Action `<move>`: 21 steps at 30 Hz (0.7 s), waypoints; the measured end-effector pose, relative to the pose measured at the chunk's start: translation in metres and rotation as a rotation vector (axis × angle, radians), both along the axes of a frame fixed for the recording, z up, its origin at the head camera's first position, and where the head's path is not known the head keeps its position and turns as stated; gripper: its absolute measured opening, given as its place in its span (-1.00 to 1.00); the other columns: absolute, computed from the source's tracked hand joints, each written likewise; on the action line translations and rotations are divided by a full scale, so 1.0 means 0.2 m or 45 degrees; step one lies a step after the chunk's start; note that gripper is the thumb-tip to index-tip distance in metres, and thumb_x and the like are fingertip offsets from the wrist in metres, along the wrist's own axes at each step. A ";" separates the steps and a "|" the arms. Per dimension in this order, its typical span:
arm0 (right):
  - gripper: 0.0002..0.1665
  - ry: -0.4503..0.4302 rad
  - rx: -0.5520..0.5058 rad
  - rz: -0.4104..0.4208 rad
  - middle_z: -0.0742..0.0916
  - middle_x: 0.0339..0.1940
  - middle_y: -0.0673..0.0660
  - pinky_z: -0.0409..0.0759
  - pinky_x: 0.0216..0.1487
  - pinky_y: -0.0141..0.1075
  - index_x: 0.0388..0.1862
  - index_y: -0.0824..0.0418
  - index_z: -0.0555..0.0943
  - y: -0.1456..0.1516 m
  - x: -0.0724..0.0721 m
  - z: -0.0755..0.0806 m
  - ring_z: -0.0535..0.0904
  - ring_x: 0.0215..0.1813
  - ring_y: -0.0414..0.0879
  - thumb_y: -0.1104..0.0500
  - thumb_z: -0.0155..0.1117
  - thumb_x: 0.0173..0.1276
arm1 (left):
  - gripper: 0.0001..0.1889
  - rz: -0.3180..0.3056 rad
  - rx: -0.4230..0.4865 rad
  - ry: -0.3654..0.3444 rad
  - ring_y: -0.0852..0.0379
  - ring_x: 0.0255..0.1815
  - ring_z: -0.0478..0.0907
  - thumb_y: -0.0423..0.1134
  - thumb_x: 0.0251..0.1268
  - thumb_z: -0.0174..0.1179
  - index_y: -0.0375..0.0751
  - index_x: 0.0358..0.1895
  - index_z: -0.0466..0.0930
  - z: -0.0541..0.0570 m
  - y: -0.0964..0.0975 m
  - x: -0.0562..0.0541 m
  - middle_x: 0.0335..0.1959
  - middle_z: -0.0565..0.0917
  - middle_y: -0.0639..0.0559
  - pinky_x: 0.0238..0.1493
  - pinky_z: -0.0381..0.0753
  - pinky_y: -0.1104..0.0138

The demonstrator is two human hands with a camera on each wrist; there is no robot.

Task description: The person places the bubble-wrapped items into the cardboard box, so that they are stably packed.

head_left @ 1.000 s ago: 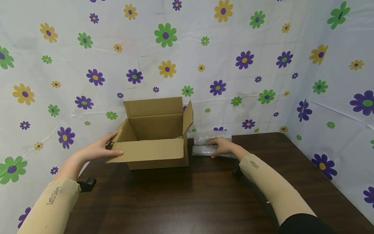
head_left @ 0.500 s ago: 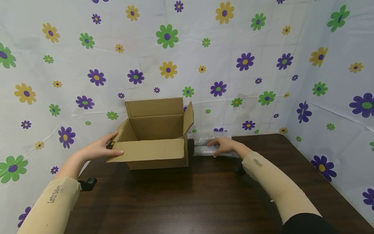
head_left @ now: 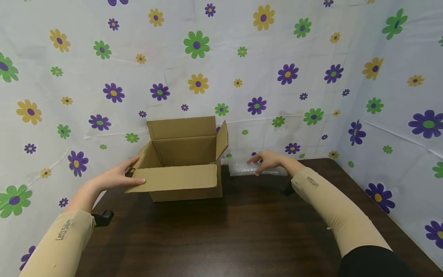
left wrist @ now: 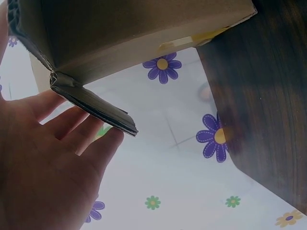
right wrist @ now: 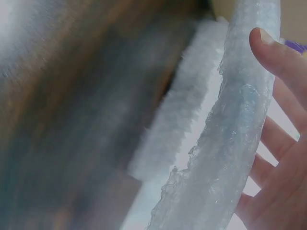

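Note:
An open cardboard box (head_left: pixel 178 177) stands on the table with its flaps spread. At its left front corner my left hand (head_left: pixel 115 177) grips the flaps, thumb on top of the front flap; the left wrist view has the fingers curled behind a side flap (left wrist: pixel 96 108). My right hand (head_left: pixel 271 161), right of the box, holds a long clear roll of bubble wrap (right wrist: pixel 230 124), thumb on one side and fingers on the other. A second bubble-wrap piece (right wrist: pixel 180 105) lies beyond it in the right wrist view; in the head view the held roll (head_left: pixel 242 168) overlaps where it lay.
The dark wood table (head_left: pixel 235 231) reaches back to a flower-printed wall covering (head_left: pixel 242 69), which also runs along the right side. The box's rear flap (head_left: pixel 183 128) stands upright near the wall. Its right flap (head_left: pixel 222 140) leans outward toward the bubble wrap.
My right hand has risen slightly and shifted right with the front bubble-wrap roll, so one roll now shows in the head view where two did. The left hand and box stay put.

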State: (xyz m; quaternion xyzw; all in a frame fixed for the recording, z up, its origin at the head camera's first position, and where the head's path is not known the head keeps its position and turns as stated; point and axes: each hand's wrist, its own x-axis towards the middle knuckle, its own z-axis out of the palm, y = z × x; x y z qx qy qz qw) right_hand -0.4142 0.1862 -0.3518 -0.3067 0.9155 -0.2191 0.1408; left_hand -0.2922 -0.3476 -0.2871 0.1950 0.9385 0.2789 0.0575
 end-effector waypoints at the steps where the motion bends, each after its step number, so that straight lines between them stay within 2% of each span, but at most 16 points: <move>1: -0.29 -0.002 -0.002 0.003 0.57 0.27 0.24 0.48 0.17 0.06 0.28 0.14 0.55 0.01 0.00 0.02 0.42 0.28 0.25 0.07 0.50 0.12 | 0.04 -0.001 -0.003 0.002 -0.53 0.42 -0.11 -0.07 0.20 0.33 -0.54 0.48 -0.18 0.00 0.00 0.00 0.45 -0.07 -0.57 0.27 0.05 -0.33; 10: -0.30 -0.057 -0.039 0.009 0.53 0.31 0.25 0.43 0.23 0.08 0.33 0.25 0.48 0.06 0.00 0.20 0.34 0.35 0.26 0.16 0.43 0.21 | 0.04 -0.001 -0.013 0.015 -0.53 0.42 -0.09 -0.07 0.19 0.34 -0.55 0.48 -0.17 0.00 0.00 0.00 0.45 -0.05 -0.57 0.27 0.06 -0.33; 21: -0.31 -0.050 -0.051 0.037 0.55 0.29 0.26 0.47 0.20 0.06 0.30 0.21 0.53 0.07 -0.01 0.24 0.37 0.34 0.24 0.11 0.46 0.17 | 0.04 -0.011 -0.013 0.026 -0.52 0.42 -0.09 -0.09 0.18 0.35 -0.55 0.48 -0.17 -0.01 -0.01 0.00 0.45 -0.04 -0.56 0.27 0.06 -0.33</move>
